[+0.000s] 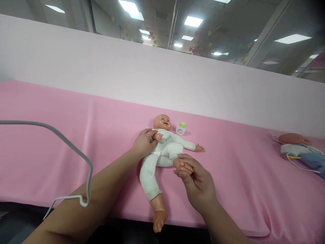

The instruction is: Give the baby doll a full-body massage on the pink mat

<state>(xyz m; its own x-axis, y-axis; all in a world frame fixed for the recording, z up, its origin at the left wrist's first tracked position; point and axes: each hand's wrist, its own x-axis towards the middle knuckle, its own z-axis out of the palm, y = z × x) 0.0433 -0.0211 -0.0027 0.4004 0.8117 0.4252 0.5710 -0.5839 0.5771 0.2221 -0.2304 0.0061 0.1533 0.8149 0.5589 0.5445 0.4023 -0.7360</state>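
Observation:
A baby doll (166,137) with a hard plastic head and a white cloth body lies on its back on the pink cloth. My left hand (145,144) is closed around the doll's arm on the left side, and the doll's small fist shows past my fingertips. My right hand (199,184) grips the doll's foot (186,167), with the knee bent. The other leg (149,178) lies stretched toward the table's front edge. Beside the doll's head stands a small clear bottle (180,129) with a green cap and a printed label.
Pink cloth (50,135) covers the long table. A second doll (302,149) in blue and white lies at the far right, with a thin white tube over it. A grey bent wire (76,149) crosses the left foreground. Behind stands a white wall (152,74) with windows above.

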